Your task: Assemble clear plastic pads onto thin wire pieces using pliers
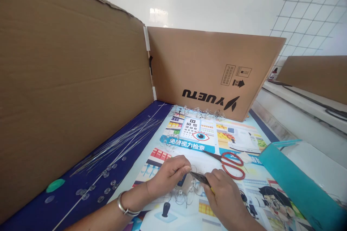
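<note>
Right up close now, the left hand (169, 177), a silver bangle (126, 205) at its wrist, pinches its fingertips (186, 168) tightly together against the tip of slim black pliers (200, 178); whatever they hold is too small to tell. The right hand (225, 197) has those pliers closed firmly in its grip. Just below sit thin wire loops with clear plastic suction cups (184, 194), on a colourful printed eye-test poster (238, 140). Red-handled steel scissors (231, 166) lie alongside, loose clear cups (107, 184) and straight silver wires (119, 144) cover a dark blue mat (54, 202), and a tall brown cardboard panel (217, 65) stands beyond!
</note>
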Demonstrator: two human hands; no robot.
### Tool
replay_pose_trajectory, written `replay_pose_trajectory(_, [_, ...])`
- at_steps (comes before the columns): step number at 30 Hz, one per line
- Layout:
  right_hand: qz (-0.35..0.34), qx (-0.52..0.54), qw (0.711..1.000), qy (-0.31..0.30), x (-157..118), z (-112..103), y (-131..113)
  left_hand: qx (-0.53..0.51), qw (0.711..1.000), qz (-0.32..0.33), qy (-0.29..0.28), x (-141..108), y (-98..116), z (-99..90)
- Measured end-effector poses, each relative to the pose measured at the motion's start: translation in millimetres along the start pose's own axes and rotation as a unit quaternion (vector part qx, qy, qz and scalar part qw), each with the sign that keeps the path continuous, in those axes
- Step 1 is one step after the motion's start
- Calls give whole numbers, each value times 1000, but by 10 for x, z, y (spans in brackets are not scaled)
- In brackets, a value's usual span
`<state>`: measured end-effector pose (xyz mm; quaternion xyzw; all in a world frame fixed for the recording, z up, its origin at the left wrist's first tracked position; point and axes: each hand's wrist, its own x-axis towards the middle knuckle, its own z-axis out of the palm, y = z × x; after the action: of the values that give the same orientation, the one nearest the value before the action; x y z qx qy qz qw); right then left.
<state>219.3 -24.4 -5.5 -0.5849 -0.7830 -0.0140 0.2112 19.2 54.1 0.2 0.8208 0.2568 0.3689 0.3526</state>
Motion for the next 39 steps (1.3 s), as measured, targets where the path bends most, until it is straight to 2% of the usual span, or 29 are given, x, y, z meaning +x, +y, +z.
replay_pose_trajectory(3, [0,-10,1000,9,-2,6,0,7,1000,2,-1,0,-11,6])
replay_pose_trajectory(13, [8,11,998,-55,55,-71,31,25,1000,2,-8,2,-36,10])
replay_pose_trajectory(18, [-2,3,998,-67,76,-118,38,32,999,8,-14,-16,-30,22])
replay_pose_trajectory(24, [-13,5,996,-87,90,-138,75,9,999,-12,-32,-13,-30,21])
replay_pose_trajectory(31, [-30,5,996,-89,89,-137,110,-1,999,-24,-36,-13,-5,-3])
replay_pose_trajectory(39, [-29,-3,996,-87,83,-111,106,20,999,-1,-25,-10,-15,4])
